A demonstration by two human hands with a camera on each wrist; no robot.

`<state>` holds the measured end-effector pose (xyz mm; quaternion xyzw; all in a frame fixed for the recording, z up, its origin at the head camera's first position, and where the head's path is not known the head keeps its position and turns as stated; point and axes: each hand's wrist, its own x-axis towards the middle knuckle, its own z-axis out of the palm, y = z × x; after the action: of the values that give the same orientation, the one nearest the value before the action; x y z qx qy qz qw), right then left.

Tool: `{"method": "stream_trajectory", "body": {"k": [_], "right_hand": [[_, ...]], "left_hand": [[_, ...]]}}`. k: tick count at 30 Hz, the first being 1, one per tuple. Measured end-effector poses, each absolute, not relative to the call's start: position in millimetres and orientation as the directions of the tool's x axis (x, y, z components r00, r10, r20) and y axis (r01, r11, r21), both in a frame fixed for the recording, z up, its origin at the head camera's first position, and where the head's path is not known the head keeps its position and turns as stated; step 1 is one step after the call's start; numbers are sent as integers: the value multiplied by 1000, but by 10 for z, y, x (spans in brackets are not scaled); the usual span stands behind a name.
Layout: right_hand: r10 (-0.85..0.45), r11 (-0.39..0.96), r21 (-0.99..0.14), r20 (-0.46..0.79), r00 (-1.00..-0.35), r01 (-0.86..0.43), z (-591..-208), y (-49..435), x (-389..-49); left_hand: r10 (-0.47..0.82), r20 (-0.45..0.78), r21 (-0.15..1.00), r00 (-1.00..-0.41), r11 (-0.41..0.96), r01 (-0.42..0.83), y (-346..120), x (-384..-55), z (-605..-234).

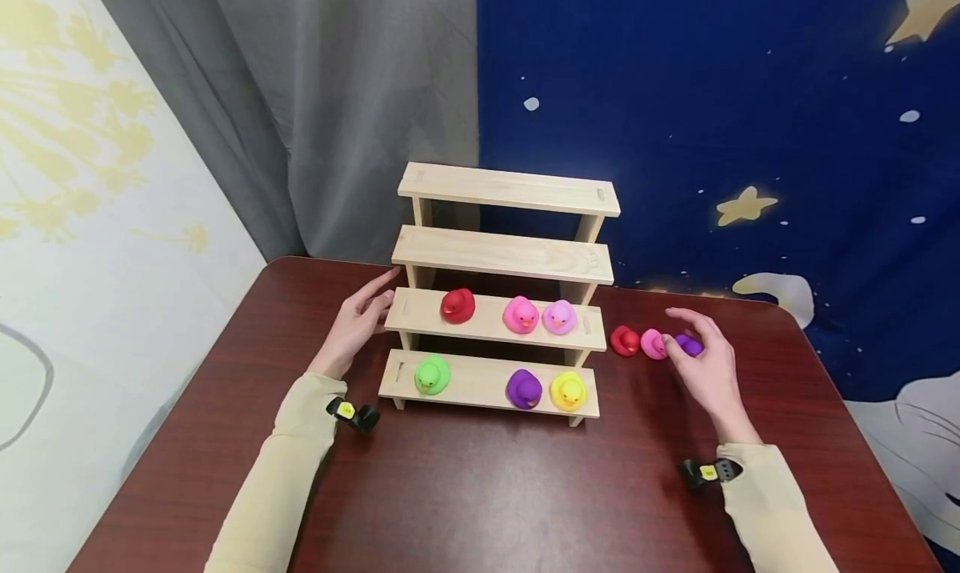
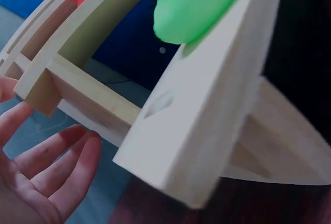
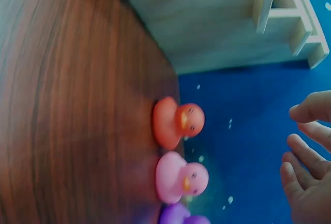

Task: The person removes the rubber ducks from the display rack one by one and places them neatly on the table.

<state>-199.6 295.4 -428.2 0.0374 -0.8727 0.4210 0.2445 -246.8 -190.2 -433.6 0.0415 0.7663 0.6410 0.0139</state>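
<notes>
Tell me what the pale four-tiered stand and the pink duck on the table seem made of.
The pale four-tiered stand: apparently bare, matte wood, with visible grain. The rounded pink duck: probably smooth rubber or plastic, from its moulded look.

In front of the wooden stand (image 1: pixel 510 187) I can sweep across the table (image 1: pixel 480 494). Right of it, a red duck (image 1: pixel 624 341), a pink duck (image 1: pixel 652 344) and a purple duck (image 1: pixel 689 345) bar any low pass; behind it, the blue backdrop (image 1: pixel 615 123) blocks me. Its top two steps (image 1: pixel 502 253) leave room.
</notes>
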Motion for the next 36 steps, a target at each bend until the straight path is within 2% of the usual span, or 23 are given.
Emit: {"method": "stream_trajectory", "body": {"k": [7, 12, 19, 26, 31, 36], "right_hand": [[73, 579, -731, 488, -870, -362, -4162, 2770, -1970], [24, 526, -748, 489, -872, -405, -3922, 2541, -1855], [-34, 532, -728, 491, -870, -432, -3715, 2279, -1757], [-90, 453, -759, 482, -871, -467, -3813, 2173, -1863], [-118, 465, -743, 488, -865, -482, -3993, 2162, -2017], [-155, 459, -741, 476, -866, -490, -3989, 2101, -2067]], "left_hand": [[129, 42, 985, -991, 160, 63, -1869, -2363, -4376], [148, 62, 984, -987, 159, 85, -1857, -2307, -4406], [149, 65, 984, -987, 154, 88, -1857, -2278, -4463], [146, 67, 988, -987, 127, 86, -1857, -2271, -4488], [148, 64, 990, -987, 113, 81, -1863, -2268, -4482], [150, 60, 992, -987, 105, 76, -1871, -2270, -4477]]}}
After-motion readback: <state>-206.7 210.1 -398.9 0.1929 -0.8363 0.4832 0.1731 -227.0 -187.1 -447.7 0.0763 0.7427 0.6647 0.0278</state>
